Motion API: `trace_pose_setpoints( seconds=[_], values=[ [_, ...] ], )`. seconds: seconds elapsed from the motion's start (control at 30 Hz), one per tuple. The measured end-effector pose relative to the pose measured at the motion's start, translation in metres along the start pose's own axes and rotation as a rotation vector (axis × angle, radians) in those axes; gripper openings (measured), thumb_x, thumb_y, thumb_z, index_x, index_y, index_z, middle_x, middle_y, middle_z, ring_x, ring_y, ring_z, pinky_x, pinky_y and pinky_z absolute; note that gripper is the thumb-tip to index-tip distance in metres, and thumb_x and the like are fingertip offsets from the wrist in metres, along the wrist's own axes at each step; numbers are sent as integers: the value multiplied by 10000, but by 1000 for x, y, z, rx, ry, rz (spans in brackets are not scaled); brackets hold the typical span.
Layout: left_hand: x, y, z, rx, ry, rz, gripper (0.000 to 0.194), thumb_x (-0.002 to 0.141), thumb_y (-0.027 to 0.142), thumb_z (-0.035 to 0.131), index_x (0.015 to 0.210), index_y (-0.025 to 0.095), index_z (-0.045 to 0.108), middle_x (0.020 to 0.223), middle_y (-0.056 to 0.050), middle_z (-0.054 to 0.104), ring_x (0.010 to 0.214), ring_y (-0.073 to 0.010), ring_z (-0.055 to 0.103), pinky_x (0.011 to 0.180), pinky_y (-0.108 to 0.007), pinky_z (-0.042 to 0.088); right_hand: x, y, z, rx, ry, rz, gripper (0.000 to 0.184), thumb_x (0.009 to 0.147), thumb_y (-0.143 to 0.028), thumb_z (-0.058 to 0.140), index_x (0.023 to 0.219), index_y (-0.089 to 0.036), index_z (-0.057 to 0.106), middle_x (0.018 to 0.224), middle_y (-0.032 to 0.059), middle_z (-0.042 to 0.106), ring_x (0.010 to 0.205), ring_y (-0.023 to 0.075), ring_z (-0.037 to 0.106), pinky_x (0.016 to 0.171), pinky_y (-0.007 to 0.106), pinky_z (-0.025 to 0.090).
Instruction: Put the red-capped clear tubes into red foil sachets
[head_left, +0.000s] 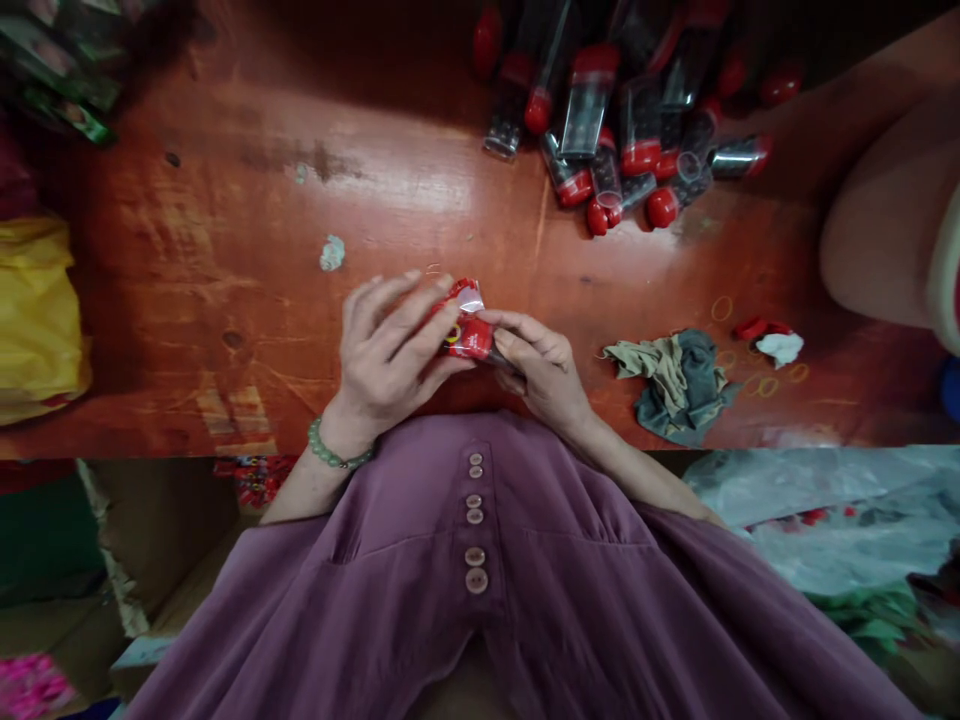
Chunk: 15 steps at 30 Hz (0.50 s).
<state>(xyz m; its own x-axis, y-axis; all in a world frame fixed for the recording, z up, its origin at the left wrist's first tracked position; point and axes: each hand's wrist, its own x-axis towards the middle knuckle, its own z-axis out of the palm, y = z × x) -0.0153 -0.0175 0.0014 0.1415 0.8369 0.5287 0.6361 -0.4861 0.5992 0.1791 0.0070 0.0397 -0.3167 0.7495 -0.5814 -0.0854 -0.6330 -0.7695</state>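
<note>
Close to the table's front edge, both hands are on a small red packet [474,338] with shiny clear film at its upper end. My left hand [394,345] comes from the left, thumb and forefinger at the packet's left side, the other fingers stretched out above the table. On the opposite side my right hand [536,365] pinches the packet's right end between thumb and fingers. A dark part shows beneath the right fingers; what it is I cannot make out. My fingers hide some of the packet.
Several clear containers with red caps [592,100] and dark contents lie piled at the back. To the right are a crumpled cloth [686,385], yellow rubber bands [722,308] and a large pale tub [877,220]. A yellow bag [41,315] stands left.
</note>
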Motion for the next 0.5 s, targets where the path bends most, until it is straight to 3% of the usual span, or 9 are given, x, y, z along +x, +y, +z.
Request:
trace_pose_setpoints(
  seconds=[0.07, 0.13, 0.23, 0.3, 0.4, 0.5],
  values=[
    [-5, 9, -3, -106, 126, -224, 807, 754, 524, 784, 1450, 281, 454, 1447, -133, 558, 1356, -328, 513, 1125, -529, 429, -3, -4, 3, -103, 57, -104, 291, 897, -394, 612, 1139, -241, 665, 662, -31, 538, 533, 89, 452, 450, 202, 353],
    [-9, 21, -5, -390, 156, -482, 769, 816, 548, 713, 1470, 273, 415, 1471, -147, 525, 1320, -285, 556, 1063, -447, 508, -4, -8, 5, -199, 81, -213, 311, 908, -397, 596, 1172, -244, 657, 875, 25, 656, 742, 139, 600, 582, 241, 497],
    [-4, 37, -5, -975, 34, -828, 518, 862, 547, 663, 1279, 243, 606, 1265, -111, 678, 1050, -197, 705, 894, -334, 594, -1, -8, 7, -385, 39, -387, 320, 941, -402, 558, 1208, -246, 639, 1181, 70, 687, 1041, 194, 655, 884, 343, 569],
    [6, 45, -4, -1244, 57, -1019, 386, 808, 524, 738, 1034, 211, 718, 1033, -62, 753, 882, -157, 723, 857, -309, 598, 5, -3, 8, -530, 1, -541, 303, 964, -366, 528, 1219, -241, 633, 1238, 76, 690, 1105, 199, 664, 984, 372, 551],
    [22, 50, 0, -1376, 247, -1230, 291, 716, 447, 842, 803, 188, 742, 821, -14, 757, 763, -127, 702, 863, -287, 580, 15, 7, 11, -689, -22, -851, 314, 967, -265, 532, 1272, -236, 598, 1192, 69, 724, 1061, 181, 708, 946, 339, 585],
    [31, 50, 4, -1354, 381, -1320, 288, 622, 383, 906, 752, 179, 751, 780, -8, 759, 736, -129, 698, 835, -268, 564, 22, 15, 13, -813, 50, -1052, 443, 950, -255, 574, 1386, -230, 494, 1227, 92, 714, 1056, 187, 723, 880, 310, 618]
  ],
)
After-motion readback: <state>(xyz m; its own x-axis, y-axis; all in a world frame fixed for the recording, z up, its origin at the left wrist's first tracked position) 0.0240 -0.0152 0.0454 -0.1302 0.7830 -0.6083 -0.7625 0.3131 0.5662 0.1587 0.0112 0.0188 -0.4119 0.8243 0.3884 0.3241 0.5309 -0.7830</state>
